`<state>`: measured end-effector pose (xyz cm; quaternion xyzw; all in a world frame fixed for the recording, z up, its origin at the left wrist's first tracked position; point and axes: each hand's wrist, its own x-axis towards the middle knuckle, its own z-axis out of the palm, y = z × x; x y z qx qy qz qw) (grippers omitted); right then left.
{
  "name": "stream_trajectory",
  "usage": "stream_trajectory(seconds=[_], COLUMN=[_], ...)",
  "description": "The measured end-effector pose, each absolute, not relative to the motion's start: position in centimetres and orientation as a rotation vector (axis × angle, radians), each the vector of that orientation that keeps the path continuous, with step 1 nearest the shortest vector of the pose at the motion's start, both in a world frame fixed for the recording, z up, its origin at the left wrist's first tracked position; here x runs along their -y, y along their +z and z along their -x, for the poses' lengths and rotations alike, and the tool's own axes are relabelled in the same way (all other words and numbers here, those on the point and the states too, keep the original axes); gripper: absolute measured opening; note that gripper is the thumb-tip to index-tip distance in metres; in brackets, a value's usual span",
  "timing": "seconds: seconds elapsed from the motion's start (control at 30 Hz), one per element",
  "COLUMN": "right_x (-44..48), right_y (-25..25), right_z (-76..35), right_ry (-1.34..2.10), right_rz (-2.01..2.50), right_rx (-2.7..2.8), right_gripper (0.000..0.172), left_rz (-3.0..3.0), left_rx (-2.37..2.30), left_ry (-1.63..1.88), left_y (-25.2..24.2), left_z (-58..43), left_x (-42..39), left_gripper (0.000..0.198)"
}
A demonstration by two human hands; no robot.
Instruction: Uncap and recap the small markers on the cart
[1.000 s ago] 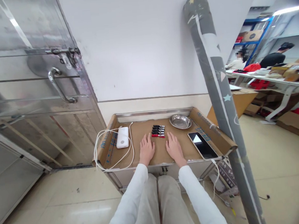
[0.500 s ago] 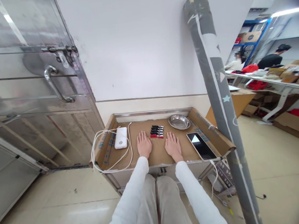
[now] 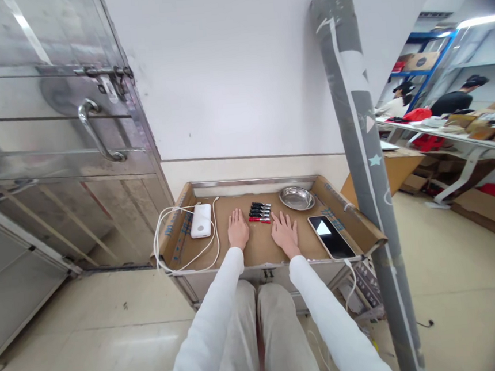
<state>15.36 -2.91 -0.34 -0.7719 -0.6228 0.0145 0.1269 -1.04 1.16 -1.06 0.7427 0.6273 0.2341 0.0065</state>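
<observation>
Both arms (image 3: 214, 314) stretch forward, palm-down, fingers (image 3: 235, 217) loosely extended.

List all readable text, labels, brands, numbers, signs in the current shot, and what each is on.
None legible.
Cardboard: blue print at left and right, too small and blurred to read.
Carton on the blue shelf: dark round mark, too small.
Dark box under the table's right end: white marks, unreadable.
Phone: white patch on screen, no readable characters.
Black and red pieces: too small to tell.

Slim black pieces (image 3: 257, 209) lie close together on brown cardboard (image 3: 261, 248), silvery tips toward three o'clock; a red piece (image 3: 257, 219) lies alongside, at the row's six-o'clock edge.
</observation>
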Motion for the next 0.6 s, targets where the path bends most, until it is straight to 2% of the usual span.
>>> stream_trajectory(seconds=[0.27, 0.4, 0.6], right_x=[2.4, 2.8, 3.0], right_y=[-0.2, -0.1, 0.4], right_z=[-15.3, -15.3, -15.2], right_ry=[-0.055, -0.182, -0.313], right_rz=[2.154, 2.019, 1.695], right_rx=[1.821, 1.818, 2.022], right_gripper=[0.046, 0.044, 0.026], left_rz=[-2.341, -2.510, -2.593], left_rx=[-1.871, -1.543, -1.364], left_ry=[0.918, 1.078, 0.940], left_y=[-0.4, -0.1, -0.1], left_z=[1.2, 1.3, 1.5], left_x=[-0.1, 1.0, 1.0], left_gripper=[0.042, 0.032, 0.015])
